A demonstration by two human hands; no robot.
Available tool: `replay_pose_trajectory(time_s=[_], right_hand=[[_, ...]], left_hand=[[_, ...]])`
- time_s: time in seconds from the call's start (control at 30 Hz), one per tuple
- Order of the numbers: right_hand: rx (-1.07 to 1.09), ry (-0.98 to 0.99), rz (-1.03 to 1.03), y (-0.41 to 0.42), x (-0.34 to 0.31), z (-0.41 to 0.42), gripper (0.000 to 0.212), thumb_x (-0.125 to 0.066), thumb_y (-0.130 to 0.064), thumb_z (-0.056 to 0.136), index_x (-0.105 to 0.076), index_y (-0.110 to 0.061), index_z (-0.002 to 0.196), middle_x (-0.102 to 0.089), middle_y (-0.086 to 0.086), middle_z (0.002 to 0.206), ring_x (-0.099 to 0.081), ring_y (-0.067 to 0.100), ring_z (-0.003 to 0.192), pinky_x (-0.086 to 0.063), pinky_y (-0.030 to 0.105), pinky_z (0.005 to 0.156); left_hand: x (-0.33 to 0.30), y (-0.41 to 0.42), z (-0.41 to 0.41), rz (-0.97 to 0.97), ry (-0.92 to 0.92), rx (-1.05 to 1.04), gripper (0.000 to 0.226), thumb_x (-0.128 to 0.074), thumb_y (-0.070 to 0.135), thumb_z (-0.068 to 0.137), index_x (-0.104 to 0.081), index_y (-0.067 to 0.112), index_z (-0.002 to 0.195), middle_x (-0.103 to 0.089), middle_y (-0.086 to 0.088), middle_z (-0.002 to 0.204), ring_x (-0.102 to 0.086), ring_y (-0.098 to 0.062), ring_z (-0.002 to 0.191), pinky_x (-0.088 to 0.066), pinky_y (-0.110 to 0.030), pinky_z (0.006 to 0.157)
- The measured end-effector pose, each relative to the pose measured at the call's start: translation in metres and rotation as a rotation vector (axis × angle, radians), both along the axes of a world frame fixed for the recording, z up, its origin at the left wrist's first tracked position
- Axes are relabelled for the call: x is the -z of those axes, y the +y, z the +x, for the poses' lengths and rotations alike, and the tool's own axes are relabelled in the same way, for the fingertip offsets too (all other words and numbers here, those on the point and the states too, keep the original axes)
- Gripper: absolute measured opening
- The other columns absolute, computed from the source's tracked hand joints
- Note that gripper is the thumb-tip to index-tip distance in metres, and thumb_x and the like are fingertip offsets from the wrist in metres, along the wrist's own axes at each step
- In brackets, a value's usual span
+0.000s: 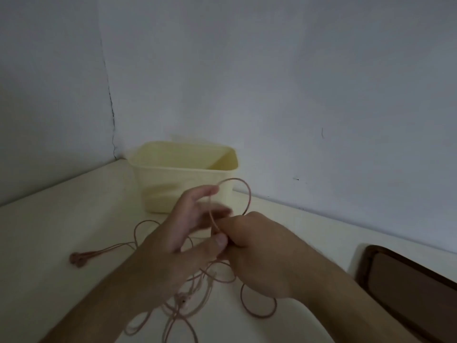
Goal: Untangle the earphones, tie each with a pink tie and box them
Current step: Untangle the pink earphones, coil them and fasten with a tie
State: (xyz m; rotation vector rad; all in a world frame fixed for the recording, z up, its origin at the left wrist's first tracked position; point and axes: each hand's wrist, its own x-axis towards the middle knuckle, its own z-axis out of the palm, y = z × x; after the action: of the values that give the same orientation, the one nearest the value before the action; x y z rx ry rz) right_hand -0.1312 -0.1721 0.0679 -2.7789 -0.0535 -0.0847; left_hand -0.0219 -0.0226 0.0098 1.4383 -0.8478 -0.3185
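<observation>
Pink earphone cords [257,310] lie tangled in loops on the pale table [49,280] under my arms. A pair of earbuds [77,260] rests at the left end of one cord. My right hand [257,253] pinches a cord loop [243,188] that arches up in front of the box. My left hand [183,231] is raised beside it, fingers spread and blurred, thumb against the cord at my right fingers. The cream plastic box [160,179] stands open behind my hands, in the corner.
Grey walls meet in a corner just behind the box. A dark brown tray [408,288] sits at the right edge of the table. No pink tie can be made out.
</observation>
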Motion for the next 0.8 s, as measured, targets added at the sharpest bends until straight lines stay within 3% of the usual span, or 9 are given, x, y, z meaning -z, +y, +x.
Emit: replay_pose_trajectory(time_s=[0.07,0.2,0.27,0.33,0.43,0.5,0.57,0.7,0.8], right_hand=[[-0.002,0.012,-0.065,0.0,0.0,0.001,0.018,-0.04,-0.033,0.109,-0.052,-0.028,0.096,-0.067,0.002,0.1,-0.065,0.026,0.091,-0.056,0.048,0.083],[-0.022,0.027,-0.097,0.006,-0.002,0.0,0.014,-0.045,-0.035,0.107,-0.053,-0.028,0.098,-0.069,0.001,0.101,-0.065,0.026,0.094,-0.056,0.047,0.084],[0.021,-0.008,-0.075,0.002,-0.004,0.001,0.016,-0.05,-0.035,0.105,-0.059,-0.028,0.094,-0.068,-0.003,0.095,-0.064,0.021,0.089,-0.057,0.044,0.081],[0.109,-0.076,-0.064,-0.008,-0.01,0.002,0.018,-0.052,-0.032,0.104,-0.066,-0.026,0.095,-0.068,-0.006,0.088,-0.062,0.016,0.08,-0.057,0.04,0.076],[0.286,-0.275,0.077,-0.024,-0.033,0.003,0.021,-0.057,-0.034,0.105,-0.072,-0.027,0.093,-0.065,-0.009,0.069,-0.054,0.007,0.055,-0.049,0.028,0.06],[0.368,-0.428,0.219,-0.031,-0.056,0.004,0.026,-0.063,-0.039,0.104,-0.073,-0.025,0.083,-0.058,-0.014,0.052,-0.05,0.005,0.044,-0.04,0.017,0.048],[0.398,-0.534,0.307,-0.032,-0.088,0.004,0.032,-0.067,-0.043,0.101,-0.074,-0.022,0.077,-0.05,-0.016,0.043,-0.048,0.003,0.041,-0.037,0.015,0.046],[0.411,-0.658,0.443,-0.024,-0.144,0.005,0.044,-0.07,-0.052,0.098,-0.077,-0.016,0.075,-0.047,-0.016,0.038,-0.046,0.001,0.037,-0.044,0.028,0.06],[0.441,-0.786,0.533,-0.023,-0.18,0.008,0.057,-0.074,-0.055,0.094,-0.077,0.002,0.086,-0.051,-0.015,0.039,-0.047,0.002,0.036,-0.049,0.032,0.06]], left_hand=[[-0.004,0.002,-0.011,-0.116,0.119,0.091,0.043,-0.07,0.042,0.089,-0.07,0.026,0.129,-0.074,-0.011,0.125,-0.068,-0.027,0.123,-0.052,-0.041,0.102],[-0.013,0.003,-0.021,-0.211,0.099,-0.173,0.018,-0.068,0.025,0.089,-0.082,0.015,0.095,-0.08,-0.013,0.097,-0.076,-0.026,0.099,-0.055,-0.041,0.099],[-0.016,0.003,-0.013,-0.304,0.186,-0.256,0.019,-0.062,0.019,0.091,-0.077,0.007,0.086,-0.074,-0.012,0.079,-0.075,-0.026,0.08,-0.061,-0.039,0.087],[-0.022,0.011,0.0,-0.485,0.422,-0.296,0.017,-0.055,0.012,0.099,-0.067,0.003,0.09,-0.057,-0.005,0.063,-0.065,-0.019,0.058,-0.065,-0.036,0.07],[-0.025,0.03,0.019,-0.57,0.627,-0.367,0.019,-0.046,0.008,0.106,-0.059,0.008,0.092,-0.039,0.005,0.057,-0.038,-0.006,0.04,-0.046,-0.019,0.042],[-0.014,0.038,0.028,-0.46,0.566,-0.444,0.018,-0.047,0.008,0.107,-0.06,0.005,0.095,-0.034,0.007,0.055,-0.028,-0.005,0.039,-0.025,-0.017,0.036],[-0.003,0.044,0.031,-0.326,0.42,-0.554,0.017,-0.051,0.006,0.106,-0.063,-0.001,0.097,-0.033,0.007,0.052,-0.025,-0.007,0.042,-0.02,-0.018,0.04],[0.003,0.055,0.029,0.022,-0.032,-0.797,0.021,-0.063,0.013,0.099,-0.074,0.017,0.082,-0.06,0.001,0.055,-0.053,-0.019,0.055,-0.042,-0.033,0.059],[0.001,0.065,0.023,0.205,-0.212,-0.894,0.022,-0.067,0.018,0.095,-0.069,0.026,0.074,-0.068,0.005,0.062,-0.066,-0.018,0.069,-0.05,-0.037,0.068]])
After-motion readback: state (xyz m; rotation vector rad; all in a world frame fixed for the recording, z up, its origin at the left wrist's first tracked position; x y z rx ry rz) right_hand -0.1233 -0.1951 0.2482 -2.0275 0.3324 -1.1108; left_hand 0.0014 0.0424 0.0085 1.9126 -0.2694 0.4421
